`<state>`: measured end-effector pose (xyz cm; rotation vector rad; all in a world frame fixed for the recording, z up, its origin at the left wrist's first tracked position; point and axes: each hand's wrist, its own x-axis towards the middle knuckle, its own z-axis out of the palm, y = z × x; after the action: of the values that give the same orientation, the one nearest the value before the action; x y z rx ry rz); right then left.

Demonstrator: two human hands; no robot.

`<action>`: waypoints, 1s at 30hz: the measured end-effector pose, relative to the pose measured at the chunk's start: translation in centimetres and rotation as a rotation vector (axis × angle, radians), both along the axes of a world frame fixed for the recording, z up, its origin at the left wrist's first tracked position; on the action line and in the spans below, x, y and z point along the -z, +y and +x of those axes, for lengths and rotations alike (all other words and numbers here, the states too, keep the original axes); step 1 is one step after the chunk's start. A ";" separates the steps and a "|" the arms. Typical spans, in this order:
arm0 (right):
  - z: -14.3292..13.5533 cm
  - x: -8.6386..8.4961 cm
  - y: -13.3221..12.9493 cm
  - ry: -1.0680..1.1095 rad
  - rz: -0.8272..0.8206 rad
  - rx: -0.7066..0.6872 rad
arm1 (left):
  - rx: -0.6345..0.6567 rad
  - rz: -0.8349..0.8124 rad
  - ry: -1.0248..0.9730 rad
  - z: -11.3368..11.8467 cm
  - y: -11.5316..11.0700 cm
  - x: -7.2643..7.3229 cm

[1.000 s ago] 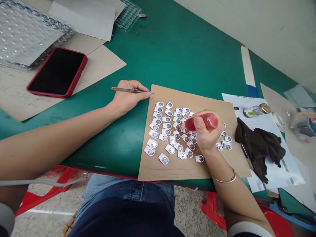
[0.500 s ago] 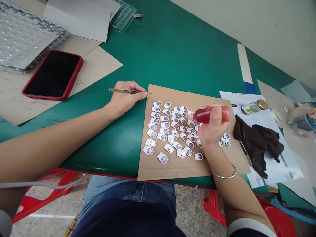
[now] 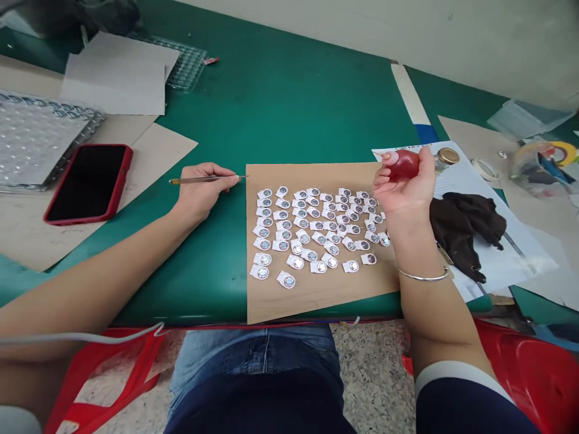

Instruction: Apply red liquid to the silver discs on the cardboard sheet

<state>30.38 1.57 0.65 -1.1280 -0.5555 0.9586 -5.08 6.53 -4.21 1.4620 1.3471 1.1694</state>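
Observation:
My left hand (image 3: 198, 194) rests beside the left edge of a brown paper sheet (image 3: 271, 304), pinching thin metal tweezers (image 3: 184, 180) whose tip reaches just past that edge. Many small round parts with white paper tabs (image 3: 332, 248) lie in loose rows on the sheet. Above the sheet's right side, my right hand (image 3: 400, 193) is wrapped round a red squeeze bottle (image 3: 404, 166), palm turned up. The bottle's nozzle is hard to make out behind the fingers. My right forearm covers part of the sheet.
A red-cased phone (image 3: 88, 184) lies on cardboard at left, near a bubbled plastic tray (image 3: 27, 144). On the right are a dark cloth (image 3: 465, 226), printed paper (image 3: 529, 253), a gold-lidded jar (image 3: 447, 158) and a clear tub (image 3: 534, 172) with tape inside.
My right hand has lifted the red bottle away from the rows of parts, up and to the right, and turned palm up. My left hand keeps the tweezers. The camera view has shifted.

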 end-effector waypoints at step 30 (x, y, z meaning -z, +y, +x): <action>-5.1 -1.1 -1.9 -0.130 0.001 -0.245 | 0.183 0.259 0.220 3.9 -4.0 -3.2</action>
<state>25.29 -0.30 1.78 -1.1443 -0.8137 1.0989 -1.23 2.52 -1.01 1.9042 1.2063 1.1196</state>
